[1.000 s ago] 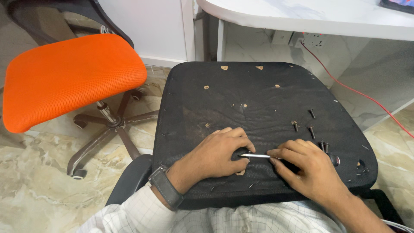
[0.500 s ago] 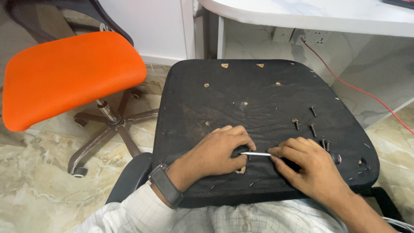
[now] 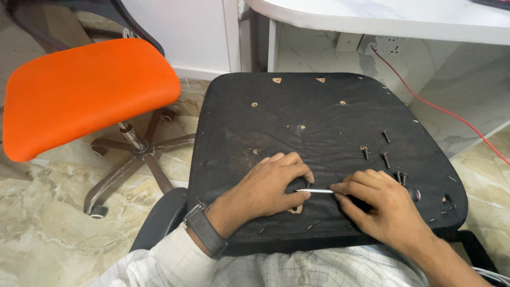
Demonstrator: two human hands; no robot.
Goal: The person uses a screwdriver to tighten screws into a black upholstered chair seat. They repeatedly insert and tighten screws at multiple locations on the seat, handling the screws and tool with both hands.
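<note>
**Both hands at a thin tool on an upturned seat**

A black seat pad [image 3: 297,122] lies across the person's lap. The left hand [image 3: 268,188] rests on it, fingers curled and pressed down beside the tip of a thin metal tool [image 3: 314,191]. The right hand [image 3: 380,204] has its grip pinched around the tool's dark handle end, the shaft lying nearly flat and pointing left toward the left thumb. A dark watch [image 3: 206,229] sits on the left wrist. Several black screws [image 3: 384,158] stand on the pad just beyond the right hand. An orange chair [image 3: 79,90] is to the left, apart, and a red cable [image 3: 425,103] runs down under the white worktop [image 3: 393,18].
</note>
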